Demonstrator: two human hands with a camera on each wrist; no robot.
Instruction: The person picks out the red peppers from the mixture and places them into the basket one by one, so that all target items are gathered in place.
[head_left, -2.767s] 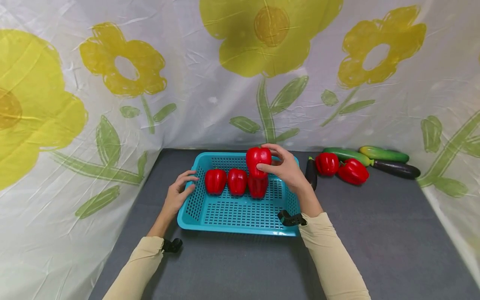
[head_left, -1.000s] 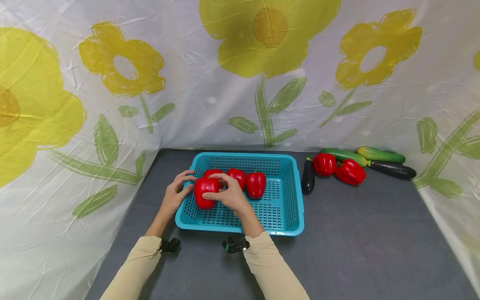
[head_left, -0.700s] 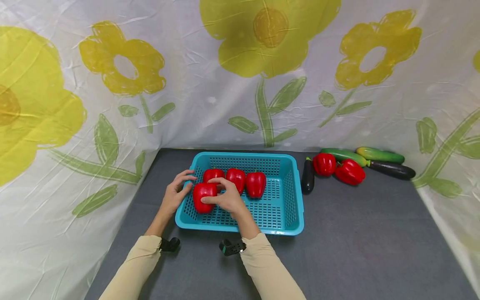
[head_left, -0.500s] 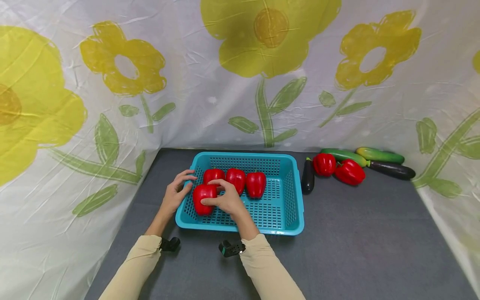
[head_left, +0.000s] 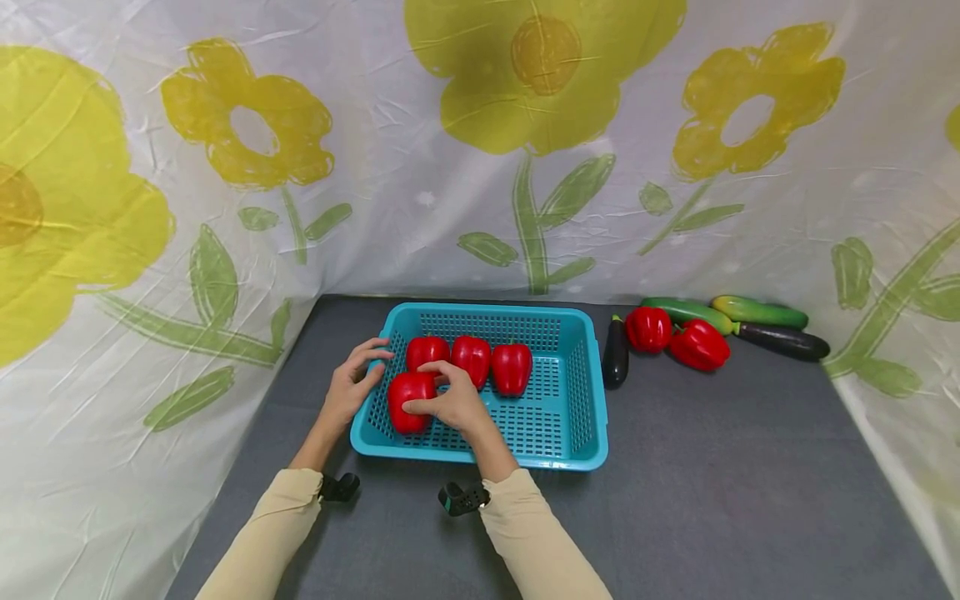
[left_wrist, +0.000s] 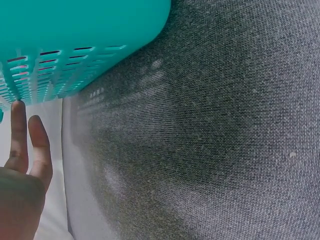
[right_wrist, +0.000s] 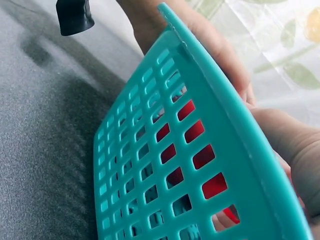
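Observation:
A red bell pepper [head_left: 410, 403] is gripped between thumb and fingers of my right hand [head_left: 461, 403], low in the front left part of the blue perforated basket [head_left: 583, 387]. Behind it, three more red bell peppers [head_left: 512, 370] stand in a row. My left hand [head_left: 349, 387] rests at the basket's left rim, fingers and thumb relaxed across it. The left wrist view has two straight fingers of the left hand [left_wrist: 25, 185] beside the basket's outer wall. Through the wall's holes in the right wrist view, red of the held pepper [right_wrist: 215, 186] shows.
Right of the basket an eggplant [head_left: 616, 354] lies on the grey table [head_left: 720, 483]. Close by are two red bell peppers [head_left: 699, 344], a cucumber-like green vegetable [head_left: 686, 312], a yellow-green one [head_left: 761, 311] and another eggplant [head_left: 783, 340]. A flowered cloth [head_left: 420, 200] hangs behind.
My right hand has carried the bell pepper from above the back row leftward and toward me, then lowered it into the basket's front left. The left hand has stayed at the rim.

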